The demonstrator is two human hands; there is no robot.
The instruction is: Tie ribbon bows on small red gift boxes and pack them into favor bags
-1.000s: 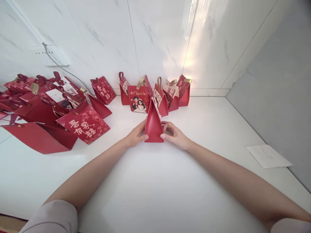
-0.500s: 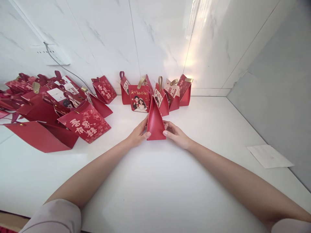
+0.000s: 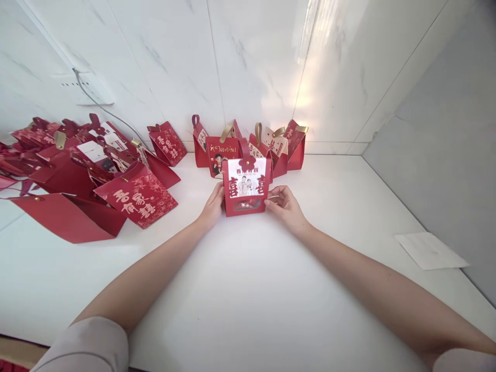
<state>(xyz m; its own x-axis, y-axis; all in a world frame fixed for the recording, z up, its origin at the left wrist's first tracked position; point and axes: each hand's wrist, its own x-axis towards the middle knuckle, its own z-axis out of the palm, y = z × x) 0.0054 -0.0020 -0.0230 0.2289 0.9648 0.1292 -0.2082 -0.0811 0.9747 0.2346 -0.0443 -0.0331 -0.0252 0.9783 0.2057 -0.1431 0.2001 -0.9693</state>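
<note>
A red gift box (image 3: 247, 186) with a white printed panel, a small window and a dark red ribbon loop stands upright on the white table, its front towards me. My left hand (image 3: 214, 206) holds its left side, fingers partly hidden behind it. At the lower right edge, my right hand (image 3: 285, 207) grips the box between thumb and fingers. Just behind it stands a red box with a cartoon couple (image 3: 217, 155), partly covered. More red boxes with gold ribbon loops, among them a cream-fronted one (image 3: 276, 142), are lined up near the wall.
Many red boxes lie heaped on the left, with a flower-patterned box (image 3: 137, 196) and a plain-sided red box (image 3: 70, 217) nearest. A white paper (image 3: 430, 250) lies at the right edge. A cable (image 3: 96, 103) hangs from the wall socket.
The held box has turned from its narrow plain side to its printed front and sits slightly farther back. Both hands have shifted with it and still hold it.
</note>
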